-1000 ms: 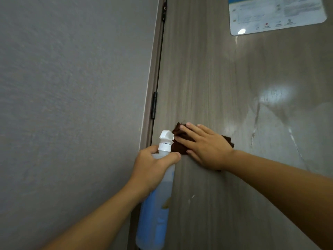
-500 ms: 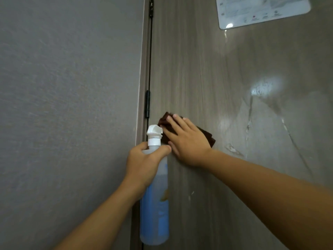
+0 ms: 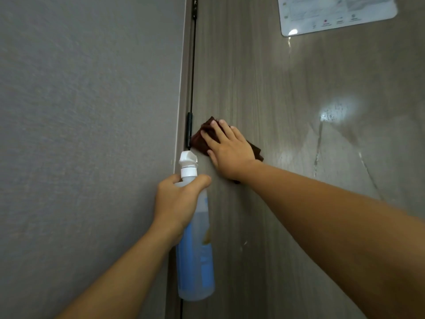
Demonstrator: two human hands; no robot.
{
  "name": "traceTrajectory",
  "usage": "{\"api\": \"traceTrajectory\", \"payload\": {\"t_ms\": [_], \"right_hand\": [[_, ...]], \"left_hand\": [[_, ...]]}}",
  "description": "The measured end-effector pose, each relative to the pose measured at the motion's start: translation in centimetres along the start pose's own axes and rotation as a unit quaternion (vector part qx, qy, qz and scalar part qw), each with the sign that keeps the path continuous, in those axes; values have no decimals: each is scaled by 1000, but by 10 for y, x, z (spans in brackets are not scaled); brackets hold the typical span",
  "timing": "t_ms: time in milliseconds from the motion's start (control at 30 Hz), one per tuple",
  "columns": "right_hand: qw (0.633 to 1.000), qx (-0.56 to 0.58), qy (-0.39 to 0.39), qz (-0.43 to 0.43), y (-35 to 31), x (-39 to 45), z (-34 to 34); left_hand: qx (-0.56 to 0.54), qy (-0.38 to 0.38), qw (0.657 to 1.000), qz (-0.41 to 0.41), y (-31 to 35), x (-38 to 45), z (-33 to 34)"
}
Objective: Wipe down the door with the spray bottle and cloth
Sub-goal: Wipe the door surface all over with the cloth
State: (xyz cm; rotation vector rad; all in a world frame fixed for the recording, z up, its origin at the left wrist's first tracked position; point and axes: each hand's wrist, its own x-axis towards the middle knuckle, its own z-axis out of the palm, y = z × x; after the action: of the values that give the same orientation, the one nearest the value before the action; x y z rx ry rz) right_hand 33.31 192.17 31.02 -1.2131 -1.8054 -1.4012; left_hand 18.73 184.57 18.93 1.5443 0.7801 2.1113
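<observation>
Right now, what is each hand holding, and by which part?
The left hand grips the spray bottle at its neck. The right hand presses flat on the brown cloth against the door.

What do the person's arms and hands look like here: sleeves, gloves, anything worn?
Both forearms are bare as far as the frame shows; no sleeve edge is in view. The left hand and right hand wear no gloves. No watch, bracelet or ring is visible on either wrist or on the fingers that show. No markings or bandages can be seen.
</observation>
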Motion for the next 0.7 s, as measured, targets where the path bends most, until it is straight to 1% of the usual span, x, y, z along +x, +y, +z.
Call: {"api": "traceTrajectory", "payload": {"t_ms": [67, 100, 200, 300, 367, 400, 433, 533, 600, 700], "right_hand": [[1000, 6, 7, 7, -14, -8, 6], [1000, 7, 10, -11, -20, -17, 10], [992, 27, 9, -126, -27, -52, 26], [968, 17, -32, -248, -14, -77, 35], [956, -15, -56, -288, 5, -75, 27], [958, -32, -63, -279, 17, -70, 19], [965, -44, -62, -250, 30, -61, 10], [991, -55, -39, -112, 75, -31, -21], [998, -39, -45, -38, 102, -16, -38], [998, -18, -47, 25, 132, -11, -46]], "left_hand": [[-5, 1, 1000, -2, 1, 1, -1], [-6, 3, 1000, 1, 2, 1, -1], [1, 7, 1000, 9, 5, 0, -2], [8, 0, 1000, 4, 6, -3, -2], [8, -8, 1000, 2, 7, -5, 0], [4, -10, 1000, 3, 7, -6, 1], [1, -14, 1000, 6, 8, -8, 1], [5, -29, 1000, 8, 8, -9, 3], [9, -35, 999, 11, 7, -9, 4], [2, -43, 999, 21, 6, -9, 4]]}}
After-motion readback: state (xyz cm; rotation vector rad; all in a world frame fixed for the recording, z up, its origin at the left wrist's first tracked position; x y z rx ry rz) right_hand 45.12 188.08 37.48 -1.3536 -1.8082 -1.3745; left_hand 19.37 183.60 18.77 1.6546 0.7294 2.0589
